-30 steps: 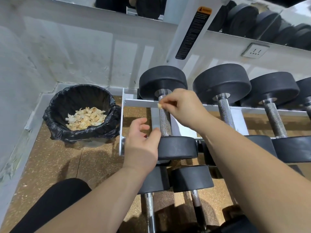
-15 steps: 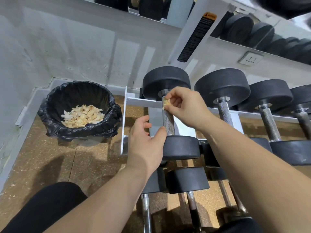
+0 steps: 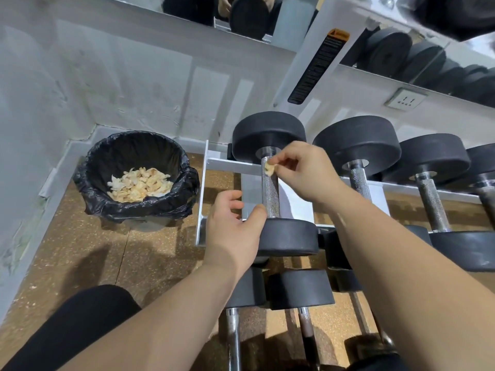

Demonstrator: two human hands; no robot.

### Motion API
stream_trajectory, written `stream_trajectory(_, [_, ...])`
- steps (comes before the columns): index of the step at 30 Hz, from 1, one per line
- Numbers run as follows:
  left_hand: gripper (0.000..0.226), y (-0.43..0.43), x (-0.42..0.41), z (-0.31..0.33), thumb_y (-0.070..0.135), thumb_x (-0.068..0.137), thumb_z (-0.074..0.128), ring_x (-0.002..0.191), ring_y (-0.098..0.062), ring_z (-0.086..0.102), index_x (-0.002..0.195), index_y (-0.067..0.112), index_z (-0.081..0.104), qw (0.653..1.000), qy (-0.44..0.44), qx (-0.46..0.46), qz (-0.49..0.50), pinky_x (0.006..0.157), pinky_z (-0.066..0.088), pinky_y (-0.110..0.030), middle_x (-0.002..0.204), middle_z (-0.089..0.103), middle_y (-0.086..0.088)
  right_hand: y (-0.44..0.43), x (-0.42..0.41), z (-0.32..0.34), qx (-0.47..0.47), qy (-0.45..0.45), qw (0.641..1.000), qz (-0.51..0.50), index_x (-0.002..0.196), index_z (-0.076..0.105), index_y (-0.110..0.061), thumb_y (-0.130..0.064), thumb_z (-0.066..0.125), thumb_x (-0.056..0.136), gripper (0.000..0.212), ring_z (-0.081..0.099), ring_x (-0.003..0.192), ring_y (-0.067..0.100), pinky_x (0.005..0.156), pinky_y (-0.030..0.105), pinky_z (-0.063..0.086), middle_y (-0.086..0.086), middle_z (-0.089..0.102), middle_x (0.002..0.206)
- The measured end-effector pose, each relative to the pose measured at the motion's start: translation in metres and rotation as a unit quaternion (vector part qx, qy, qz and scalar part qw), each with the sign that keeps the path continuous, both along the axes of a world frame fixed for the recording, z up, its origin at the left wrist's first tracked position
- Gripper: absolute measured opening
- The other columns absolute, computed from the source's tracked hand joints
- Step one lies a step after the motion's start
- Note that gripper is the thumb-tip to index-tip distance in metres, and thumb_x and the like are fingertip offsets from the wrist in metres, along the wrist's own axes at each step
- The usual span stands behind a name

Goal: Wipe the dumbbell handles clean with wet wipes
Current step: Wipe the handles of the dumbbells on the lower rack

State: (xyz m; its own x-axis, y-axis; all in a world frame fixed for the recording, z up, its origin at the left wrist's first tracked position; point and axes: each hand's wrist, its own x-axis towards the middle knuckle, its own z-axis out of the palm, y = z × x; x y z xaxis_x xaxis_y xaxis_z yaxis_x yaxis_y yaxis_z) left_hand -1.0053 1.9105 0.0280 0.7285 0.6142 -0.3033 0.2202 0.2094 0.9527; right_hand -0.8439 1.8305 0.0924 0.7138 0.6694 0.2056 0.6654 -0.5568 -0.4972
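Head camera, looking down at a dumbbell rack (image 3: pixel 227 165) in the corner of a gym. The hands are apart and do different jobs. The right hand (image 3: pixel 308 172) pinches a small, crumpled, yellowish wet wipe (image 3: pixel 269 168) between thumb and fingertips and presses it against the upper end of a knurled steel dumbbell handle (image 3: pixel 270 191), close to the far weight head (image 3: pixel 267 135); the small wad seems suited to working into the rough texture. The left hand (image 3: pixel 233 226) lies on the near weight head (image 3: pixel 289 236), thumb against the foot of the handle, fingers loosely bent and holding nothing, probably to brace the dumbbell so it does not roll while it is rubbed. This dumbbell is the leftmost on the upper tier, lying across the two white rails. To its right sit more black dumbbells (image 3: pixel 359 145), their handles close by, so the right forearm has to stay clear of them. A lower tier of dumbbells (image 3: pixel 300 290) shows beneath the arms. To the left, on the speckled brown floor (image 3: pixel 80 250), stands a bin (image 3: pixel 134 151) lined with a black bag and holding a heap of used wipes (image 3: pixel 139 184), within easy reach for dropping this one. Behind are a pale wall, a warning label (image 3: pixel 318 68) on the rack upright, a wall socket (image 3: pixel 405 99) and a mirror strip. A black-clad knee (image 3: pixel 80 325) fills the lower left.
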Motion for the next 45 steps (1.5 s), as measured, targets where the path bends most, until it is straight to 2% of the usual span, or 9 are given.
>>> stream_trajectory(7, [0.062, -0.005, -0.001, 0.01, 0.057, 0.065, 0.063, 0.107, -0.014, 0.059, 0.121, 0.033, 0.055, 0.997, 0.06, -0.037, 0.022, 0.096, 0.05, -0.037, 0.119, 0.058, 0.007, -0.025, -0.021, 0.001, -0.055, 0.074, 0.994, 0.065, 0.075, 0.074, -0.019, -0.022, 0.084, 0.078, 0.011, 0.059, 0.071, 0.008, 0.068, 0.023, 0.05, -0.007, 0.064, 0.076])
stream_trajectory(10, [0.066, -0.014, -0.002, 0.014, 0.065, 0.058, 0.059, 0.116, -0.017, 0.055, 0.117, 0.036, 0.055, 0.995, 0.078, -0.043, 0.052, 0.102, 0.048, -0.042, 0.122, 0.056, 0.01, -0.015, -0.012, -0.004, -0.036, -0.011, 0.998, 0.042, 0.083, 0.076, -0.02, -0.021, 0.08, 0.082, 0.004, 0.057, 0.072, 0.011, 0.073, 0.028, 0.05, -0.006, 0.061, 0.078])
stream_trajectory(15, [0.041, -0.017, -0.004, 0.017, 0.043, 0.085, 0.067, 0.113, -0.012, 0.052, 0.121, 0.036, 0.051, 0.997, 0.05, 0.016, 0.061, 0.086, 0.04, -0.024, 0.12, 0.054, 0.011, 0.0, -0.002, -0.011, 0.005, -0.044, 0.998, -0.038, 0.092, 0.078, -0.018, -0.02, 0.077, 0.085, 0.008, 0.054, 0.075, 0.009, 0.075, 0.021, 0.047, -0.006, 0.059, 0.083])
stream_trajectory(21, [0.039, -0.018, -0.004, 0.017, 0.031, 0.088, 0.071, 0.113, -0.009, 0.053, 0.123, 0.031, 0.054, 0.996, 0.036, 0.013, 0.081, 0.085, 0.038, -0.02, 0.119, 0.056, 0.01, -0.025, -0.017, 0.006, -0.103, 0.088, 0.979, 0.15, 0.085, 0.077, -0.018, -0.01, 0.077, 0.083, 0.007, 0.057, 0.07, 0.006, 0.068, 0.016, 0.045, -0.01, 0.06, 0.079])
stream_trajectory(27, [0.043, -0.019, -0.003, 0.015, 0.031, 0.085, 0.074, 0.111, -0.005, 0.053, 0.122, 0.032, 0.053, 0.995, 0.02, -0.009, 0.101, 0.08, 0.037, -0.011, 0.119, 0.056, 0.013, 0.014, 0.005, 0.001, -0.084, -0.076, 0.993, 0.041, 0.095, 0.078, -0.02, -0.025, 0.076, 0.085, 0.011, 0.062, 0.081, 0.018, 0.077, 0.031, 0.052, 0.0, 0.067, 0.085])
stream_trajectory(31, [0.048, -0.021, -0.002, 0.011, 0.047, 0.074, 0.069, 0.112, -0.007, 0.054, 0.118, 0.035, 0.054, 0.993, 0.01, 0.001, 0.116, 0.091, 0.043, -0.023, 0.12, 0.058, 0.011, 0.007, -0.007, -0.001, -0.086, -0.073, 0.993, 0.017, 0.099, 0.08, -0.02, -0.03, 0.077, 0.086, 0.016, 0.061, 0.079, 0.014, 0.078, 0.03, 0.051, -0.002, 0.068, 0.086])
stream_trajectory(35, [0.049, -0.021, -0.002, 0.009, 0.042, 0.077, 0.076, 0.115, -0.01, 0.053, 0.12, 0.03, 0.056, 0.992, 0.014, -0.001, 0.123, 0.098, 0.044, -0.031, 0.119, 0.058, 0.011, -0.015, -0.021, 0.009, -0.119, 0.066, 0.981, 0.138, 0.089, 0.081, -0.018, -0.025, 0.081, 0.083, 0.009, 0.062, 0.074, 0.006, 0.07, 0.019, 0.048, -0.012, 0.068, 0.078])
stream_trajectory(40, [0.045, -0.021, -0.004, 0.011, 0.037, 0.081, 0.075, 0.117, -0.01, 0.051, 0.121, 0.032, 0.054, 0.993, 0.013, -0.003, 0.114, 0.096, 0.042, -0.03, 0.122, 0.056, 0.01, 0.011, -0.006, 0.008, -0.126, -0.083, 0.985, 0.079, 0.102, 0.078, -0.02, -0.027, 0.076, 0.086, 0.017, 0.064, 0.083, 0.017, 0.078, 0.032, 0.052, 0.0, 0.071, 0.088])
stream_trajectory(45, [0.042, -0.02, -0.004, 0.011, 0.038, 0.082, 0.075, 0.116, -0.01, 0.05, 0.117, 0.037, 0.052, 0.994, 0.007, -0.003, 0.11, 0.095, 0.042, -0.031, 0.121, 0.055, 0.012, 0.015, -0.013, 0.011, -0.1, -0.05, 0.994, 0.019, 0.099, 0.079, -0.018, -0.02, 0.073, 0.089, 0.012, 0.062, 0.078, 0.001, 0.08, 0.021, 0.05, -0.005, 0.075, 0.089])
